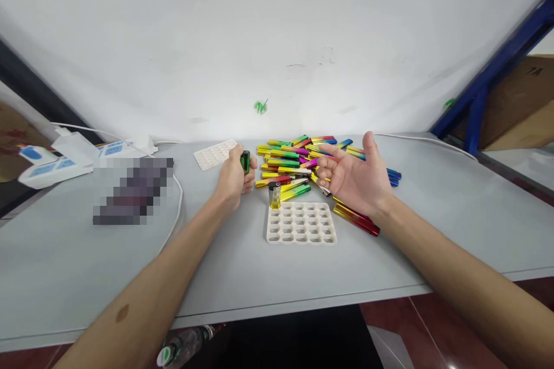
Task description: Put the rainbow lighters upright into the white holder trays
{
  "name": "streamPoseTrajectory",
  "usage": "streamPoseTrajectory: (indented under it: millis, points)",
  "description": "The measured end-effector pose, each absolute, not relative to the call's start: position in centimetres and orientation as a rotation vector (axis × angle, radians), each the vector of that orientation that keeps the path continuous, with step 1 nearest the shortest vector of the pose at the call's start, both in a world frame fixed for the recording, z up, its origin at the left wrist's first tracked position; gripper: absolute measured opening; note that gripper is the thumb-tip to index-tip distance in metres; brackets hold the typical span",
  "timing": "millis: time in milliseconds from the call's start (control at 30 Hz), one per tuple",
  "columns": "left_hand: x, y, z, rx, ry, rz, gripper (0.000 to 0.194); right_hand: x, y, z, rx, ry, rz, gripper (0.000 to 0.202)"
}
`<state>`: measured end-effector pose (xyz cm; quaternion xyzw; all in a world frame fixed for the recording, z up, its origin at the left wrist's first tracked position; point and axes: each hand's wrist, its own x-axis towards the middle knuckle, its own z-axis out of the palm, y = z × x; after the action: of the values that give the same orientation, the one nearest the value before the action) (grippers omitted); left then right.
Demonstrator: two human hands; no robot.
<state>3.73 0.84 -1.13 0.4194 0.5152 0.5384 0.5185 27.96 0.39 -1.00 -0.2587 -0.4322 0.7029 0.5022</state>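
My left hand (236,179) is closed around a green lighter (246,162), whose dark top end shows above the fingers. My right hand (357,179) is open, palm up and fingers apart, over the right side of a pile of shiny multicoloured lighters (288,162). Nearest me stands a white tray (302,230) with rows of oval slots. One yellow-and-silver lighter (274,196) stands upright in its back left corner slot. Beside the tray, a yellow-and-red lighter (357,219) lies just below my right hand.
A second white slotted tray (208,155) lies behind my left hand. Power strips (64,167) and a white cable (178,202) are at left, near a pixelated dark object (134,193). A wall (277,40) bounds the grey table (234,282). Below its edge is a plastic bottle (188,346).
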Motion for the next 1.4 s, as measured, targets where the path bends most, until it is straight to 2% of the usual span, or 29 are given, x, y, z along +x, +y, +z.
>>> streamPoseTrajectory:
  millis: [133,400,500,600,767,867,967,1400]
  points:
    - [3.7,0.8,-1.1,1.003,1.245,1.291,0.042,27.9,0.4,-1.1,-0.642,-1.058,1.705,0.080]
    - [3.8,0.4,0.0,0.983,1.148,1.402,0.024,27.8,0.2,-1.1,-0.652,-1.034,1.791,0.075]
    - [3.7,0.3,-0.2,1.003,1.145,1.437,0.026,27.8,0.2,-1.0,-0.661,-1.032,1.795,0.074]
    - [3.7,0.2,-0.4,1.133,1.129,1.485,0.030,27.6,0.1,-1.0,-0.669,-1.056,1.783,0.073]
    - [4.1,-0.7,0.4,1.453,1.212,1.540,0.016,27.4,0.1,-1.0,-0.738,-1.138,1.747,0.073]
    - [4.5,-1.6,1.3,1.754,1.224,1.481,0.011,27.4,0.1,-1.1,-0.750,-1.179,1.732,0.072]
    - [4.7,-2.4,2.0,2.002,1.185,1.430,0.017,27.3,0.1,-1.2,-0.747,-1.222,1.718,0.070]
    - [5.4,-3.3,1.3,2.468,1.138,1.046,0.013,27.1,-0.1,-1.3,-0.850,-1.363,1.602,0.061]
